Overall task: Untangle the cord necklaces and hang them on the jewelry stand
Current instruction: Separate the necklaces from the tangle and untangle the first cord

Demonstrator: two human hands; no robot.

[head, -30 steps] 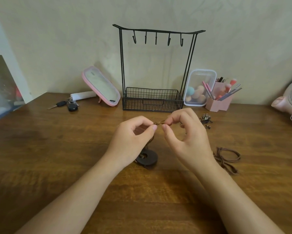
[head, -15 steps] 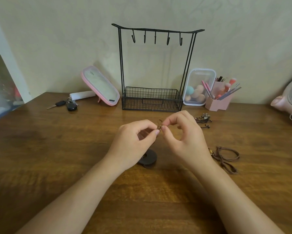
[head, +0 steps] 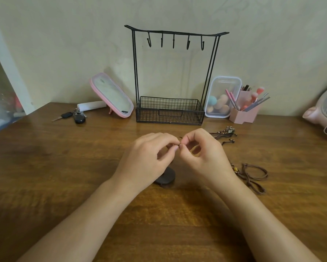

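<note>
Jewelry stand [head: 170, 110] of black wire stands at the back of the wooden table [head: 45, 167]. In front of it, left hand [head: 149, 156] and right hand [head: 206, 154] meet, each pinching a thin cord [head: 180, 138] between curled thumb and forefinger, above a dark round pendant [head: 165, 178]. To the right lie a brown necklace [head: 253, 174] and a beaded necklace [head: 226, 134].

No word, brand or number could be read. The pink mirror [head: 111, 95], beyond the left hand [head: 149, 154], carried a small mark near its top edge, too small to make out.
</note>
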